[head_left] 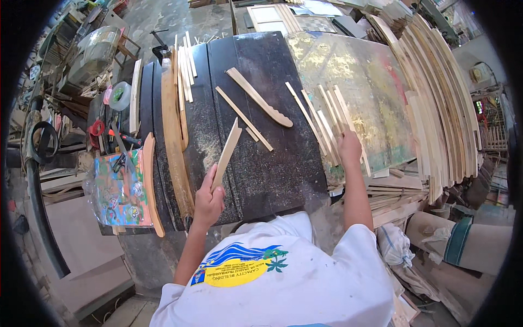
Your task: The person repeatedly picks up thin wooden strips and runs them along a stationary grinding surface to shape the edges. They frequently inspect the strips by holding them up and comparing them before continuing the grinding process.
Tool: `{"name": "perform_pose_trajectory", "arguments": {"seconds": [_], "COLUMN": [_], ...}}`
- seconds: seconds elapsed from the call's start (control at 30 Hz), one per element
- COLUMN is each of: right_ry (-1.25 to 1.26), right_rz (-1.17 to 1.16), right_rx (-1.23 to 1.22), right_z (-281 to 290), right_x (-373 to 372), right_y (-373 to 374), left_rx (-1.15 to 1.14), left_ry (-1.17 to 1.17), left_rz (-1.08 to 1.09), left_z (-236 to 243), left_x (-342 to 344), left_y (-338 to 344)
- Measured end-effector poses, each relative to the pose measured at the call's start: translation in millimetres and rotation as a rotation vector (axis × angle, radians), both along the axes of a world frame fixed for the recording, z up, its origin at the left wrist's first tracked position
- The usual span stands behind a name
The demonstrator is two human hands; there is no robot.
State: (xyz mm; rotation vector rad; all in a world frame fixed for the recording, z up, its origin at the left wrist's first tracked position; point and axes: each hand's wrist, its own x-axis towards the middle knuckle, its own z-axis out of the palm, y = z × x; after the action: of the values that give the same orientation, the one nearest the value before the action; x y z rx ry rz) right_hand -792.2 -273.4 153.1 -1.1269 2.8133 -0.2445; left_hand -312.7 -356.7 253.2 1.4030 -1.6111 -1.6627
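Note:
My left hand (211, 195) is closed around the lower end of a flat piece of pale wood (229, 147), which tilts up over the dark work table (256, 185) and has an angled, notched top. At the right, my right hand (350, 146) is closed on a thin wooden strip (344, 108), beside several other thin strips (313, 120). Its fingertips are partly hidden. Between the hands and farther off lies a shaped wooden piece (259, 98) with a wavy edge. Next to it rest a long narrow strip (242, 117) and a short stick (252, 134).
A long wooden board (173, 147) and more strips (188, 65) lie on the table's left. A curved wooden piece (151, 185) rests by a colourful plastic-covered packet (120, 191). A handsaw (121, 144) and red tape (96, 128) are nearby. Long planks (436, 103) are stacked at the right.

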Motion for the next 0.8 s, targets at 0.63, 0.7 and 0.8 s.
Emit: {"name": "perform_pose_trajectory", "arguments": {"seconds": [0.63, 0.7, 0.8], "right_ry": [-1.687, -1.796, -1.94], "right_rz": [0.172, 0.19, 0.244], "right_rx": [-0.613, -0.595, -0.588], "right_z": [128, 126, 125], "right_x": [254, 280, 311], "right_y": [-76, -81, -84], "left_rx": [0.329, 0.296, 0.388], "left_ry": [0.7, 0.785, 0.901], "left_rz": [0.418, 0.478, 0.488], "left_z": [10, 8, 7], "left_x": [10, 13, 31], "left_y": [49, 55, 63]}}
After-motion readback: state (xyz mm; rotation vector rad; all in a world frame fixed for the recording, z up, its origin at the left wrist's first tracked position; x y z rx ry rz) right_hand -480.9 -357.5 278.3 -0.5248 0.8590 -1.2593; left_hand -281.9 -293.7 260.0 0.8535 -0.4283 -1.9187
